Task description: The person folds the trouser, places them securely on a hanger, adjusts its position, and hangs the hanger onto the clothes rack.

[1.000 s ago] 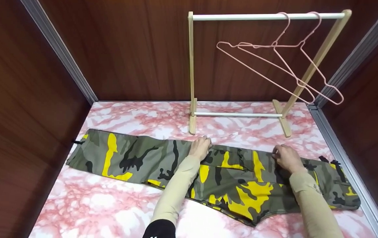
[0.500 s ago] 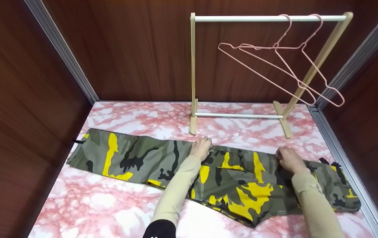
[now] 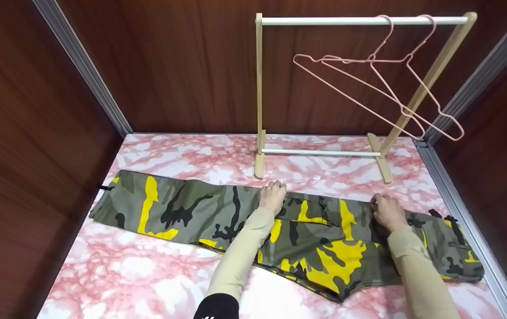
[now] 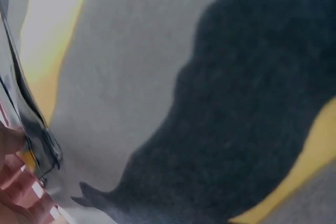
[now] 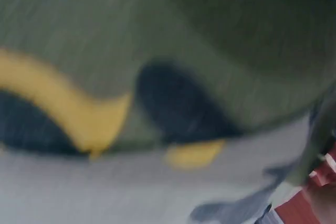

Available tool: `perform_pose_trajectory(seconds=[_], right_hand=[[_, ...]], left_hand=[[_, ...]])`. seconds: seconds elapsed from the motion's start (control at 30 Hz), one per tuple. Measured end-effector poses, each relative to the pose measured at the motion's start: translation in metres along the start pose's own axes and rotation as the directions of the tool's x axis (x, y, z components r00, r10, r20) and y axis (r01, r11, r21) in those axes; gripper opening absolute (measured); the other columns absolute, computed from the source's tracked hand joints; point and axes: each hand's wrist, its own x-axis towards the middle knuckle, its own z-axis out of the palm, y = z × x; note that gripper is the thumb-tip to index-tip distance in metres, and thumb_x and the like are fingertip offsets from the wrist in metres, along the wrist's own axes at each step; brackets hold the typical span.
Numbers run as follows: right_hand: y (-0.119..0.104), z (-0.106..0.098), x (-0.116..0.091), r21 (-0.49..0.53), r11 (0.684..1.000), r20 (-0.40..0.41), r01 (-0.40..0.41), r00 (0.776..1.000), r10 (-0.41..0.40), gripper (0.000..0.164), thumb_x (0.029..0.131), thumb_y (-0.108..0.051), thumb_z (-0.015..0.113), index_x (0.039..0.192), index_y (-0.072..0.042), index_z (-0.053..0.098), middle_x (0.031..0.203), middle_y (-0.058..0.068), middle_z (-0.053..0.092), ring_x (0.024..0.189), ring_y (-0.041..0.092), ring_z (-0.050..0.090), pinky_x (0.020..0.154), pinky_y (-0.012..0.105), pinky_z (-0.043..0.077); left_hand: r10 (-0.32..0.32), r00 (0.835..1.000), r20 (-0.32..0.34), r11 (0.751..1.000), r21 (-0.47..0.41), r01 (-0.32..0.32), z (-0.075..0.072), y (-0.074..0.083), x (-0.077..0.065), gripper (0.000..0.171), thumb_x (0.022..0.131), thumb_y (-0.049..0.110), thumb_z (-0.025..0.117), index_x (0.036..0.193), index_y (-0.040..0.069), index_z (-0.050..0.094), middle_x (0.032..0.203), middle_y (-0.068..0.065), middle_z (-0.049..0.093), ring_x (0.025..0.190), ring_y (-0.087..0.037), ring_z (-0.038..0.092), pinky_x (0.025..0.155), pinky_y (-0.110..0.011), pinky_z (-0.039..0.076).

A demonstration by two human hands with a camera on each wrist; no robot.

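Camouflage trousers (image 3: 324, 261), grey-green with black and yellow patches, lie folded lengthwise across the table. Their waist end is toward the right and the leg hem toward the left. At the far edge, near the middle, my left hand (image 3: 273, 197) grips the cloth with curled fingers; the left wrist view shows its fingertips (image 4: 9, 141) at a creased edge. Farther right along that same edge, my right hand (image 3: 388, 212) pinches the fabric. A blurred fingertip (image 5: 324, 200) shows beside the cloth in the right wrist view. Cloth fills most of both wrist views.
Behind the trousers stands a wooden garment rack (image 3: 259, 88) with a white top rail (image 3: 315, 21). Two pink hangers (image 3: 346, 95) hang at its right side. Brown panels (image 3: 182, 75) enclose the pink marbled table (image 3: 134, 270) at the back and sides.
My left hand has shifted slightly to the right along the far edge. The right hand has barely moved, and the trousers lie nearly the same. The head view has tilted a little.
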Motion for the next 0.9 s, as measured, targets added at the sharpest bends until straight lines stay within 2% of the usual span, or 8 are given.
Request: perform_pose_trajectory(seconds=[0.17, 0.23, 0.3, 0.37, 0.43, 0.5, 0.73, 0.9], right_hand=[[0.029, -0.016, -0.017, -0.095, 0.995, 0.084, -0.014, 0.996, 0.022, 0.044, 0.084, -0.007, 0.061, 0.126, 0.006, 0.055, 0.128, 0.040, 0.053, 0.117, 0.064, 0.047, 0.101, 0.075, 0.034], [0.045, -0.025, -0.026, -0.121, 0.990, 0.128, -0.073, 0.988, 0.088, 0.048, 0.089, -0.013, 0.056, 0.132, 0.008, 0.051, 0.136, 0.043, 0.046, 0.124, 0.067, 0.038, 0.107, 0.079, 0.023], [0.060, -0.035, -0.036, -0.133, 0.980, 0.174, -0.148, 0.970, 0.170, 0.052, 0.094, -0.019, 0.048, 0.137, 0.009, 0.044, 0.141, 0.047, 0.035, 0.129, 0.069, 0.026, 0.109, 0.083, 0.008], [0.073, -0.044, -0.045, -0.136, 0.970, 0.209, -0.204, 0.951, 0.229, 0.057, 0.096, -0.024, 0.043, 0.142, 0.010, 0.036, 0.145, 0.049, 0.025, 0.133, 0.070, 0.018, 0.108, 0.084, -0.004], [0.083, -0.051, -0.052, -0.134, 0.959, 0.221, -0.248, 0.936, 0.273, 0.061, 0.096, -0.024, 0.040, 0.144, 0.013, 0.031, 0.145, 0.050, 0.019, 0.134, 0.072, 0.012, 0.106, 0.085, -0.010], [0.090, -0.053, -0.057, -0.130, 0.948, 0.223, -0.289, 0.924, 0.312, 0.062, 0.096, -0.022, 0.041, 0.144, 0.014, 0.028, 0.145, 0.050, 0.018, 0.134, 0.072, 0.009, 0.106, 0.084, -0.014], [0.093, -0.035, -0.061, -0.028, 0.899, 0.111, -0.438, 0.892, 0.438, 0.046, 0.099, -0.005, 0.030, 0.141, 0.014, 0.029, 0.143, 0.048, 0.014, 0.137, 0.071, 0.000, 0.103, 0.088, -0.010], [0.088, -0.026, -0.061, 0.112, 0.901, 0.027, -0.420, 0.907, 0.420, 0.041, 0.095, 0.002, 0.038, 0.135, 0.013, 0.029, 0.139, 0.050, 0.011, 0.127, 0.079, 0.011, 0.090, 0.094, 0.016]], left_hand=[[0.046, 0.994, 0.104, 0.998, 0.042, -0.050, -0.004, 0.012, -0.010, 0.059, 0.091, 0.020, 0.071, 0.145, 0.020, 0.047, 0.149, -0.005, 0.050, 0.142, -0.028, 0.043, 0.123, -0.050, 0.029], [0.090, 0.981, 0.170, 0.993, 0.065, -0.103, -0.005, 0.024, -0.017, 0.073, 0.094, 0.040, 0.067, 0.156, 0.028, 0.031, 0.163, -0.003, 0.033, 0.154, -0.028, 0.027, 0.127, -0.056, 0.016], [0.162, 0.951, 0.265, 0.982, 0.048, -0.181, -0.008, 0.038, -0.026, 0.081, 0.095, 0.061, 0.055, 0.161, 0.035, 0.015, 0.171, 0.000, 0.013, 0.159, -0.028, 0.010, 0.126, -0.063, 0.008], [0.237, 0.903, 0.358, 0.969, -0.023, -0.246, -0.011, 0.049, -0.036, 0.090, 0.091, 0.076, 0.047, 0.161, 0.040, 0.004, 0.172, 0.003, -0.002, 0.160, -0.026, -0.002, 0.123, -0.068, 0.004], [0.296, 0.850, 0.436, 0.954, -0.091, -0.285, -0.016, 0.055, -0.046, 0.105, 0.082, 0.084, 0.049, 0.161, 0.041, -0.005, 0.171, 0.005, -0.012, 0.160, -0.025, -0.010, 0.121, -0.072, 0.000], [0.332, 0.815, 0.474, 0.943, -0.157, -0.293, -0.020, 0.055, -0.054, 0.113, 0.080, 0.081, 0.059, 0.160, 0.039, -0.009, 0.171, 0.004, -0.017, 0.159, -0.024, -0.013, 0.119, -0.074, 0.000], [0.354, 0.811, 0.466, 0.935, -0.177, -0.306, -0.019, 0.053, -0.058, 0.119, 0.078, 0.077, 0.066, 0.161, 0.037, -0.009, 0.171, 0.002, -0.016, 0.160, -0.024, -0.012, 0.119, -0.075, -0.001], [0.335, 0.805, 0.490, 0.942, -0.160, -0.294, -0.016, 0.052, -0.058, 0.120, 0.077, 0.079, 0.065, 0.160, 0.038, -0.012, 0.170, 0.004, -0.018, 0.159, -0.023, -0.013, 0.119, -0.075, -0.002]])
